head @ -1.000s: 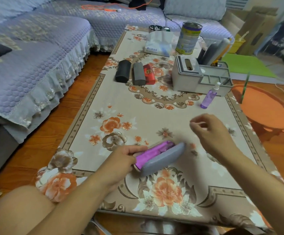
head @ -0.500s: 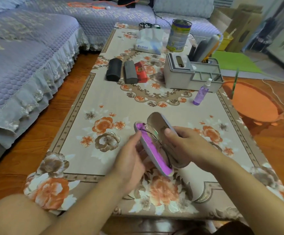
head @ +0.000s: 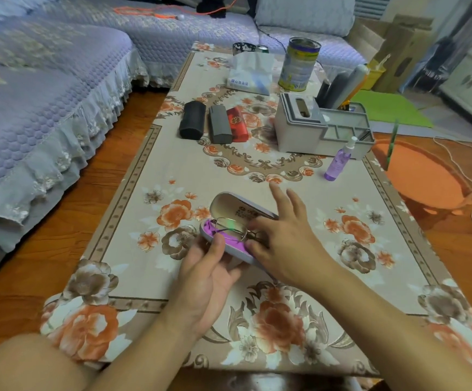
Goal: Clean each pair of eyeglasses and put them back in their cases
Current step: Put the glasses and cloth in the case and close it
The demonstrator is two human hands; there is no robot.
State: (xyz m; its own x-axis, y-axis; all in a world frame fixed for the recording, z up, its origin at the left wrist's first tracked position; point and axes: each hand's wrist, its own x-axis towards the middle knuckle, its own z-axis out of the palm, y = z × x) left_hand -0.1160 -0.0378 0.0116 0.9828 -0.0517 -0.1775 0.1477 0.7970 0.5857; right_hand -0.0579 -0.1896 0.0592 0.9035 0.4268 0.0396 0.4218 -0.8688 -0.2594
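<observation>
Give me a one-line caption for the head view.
Left hand holds the open grey case while right hand pinches the eyeglasses inside.

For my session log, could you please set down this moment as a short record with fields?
setting: floral-cloth table beside a sofa
open case: grey case, purple lining, lid up
glasses: eyeglasses lying in the open case
left hand: left hand holds the case from below, thumb on its rim
right hand: right hand on the glasses, outer fingers spread
closed cases: black case, dark grey case, red case
cleaner: purple spray bottle, upright
</observation>
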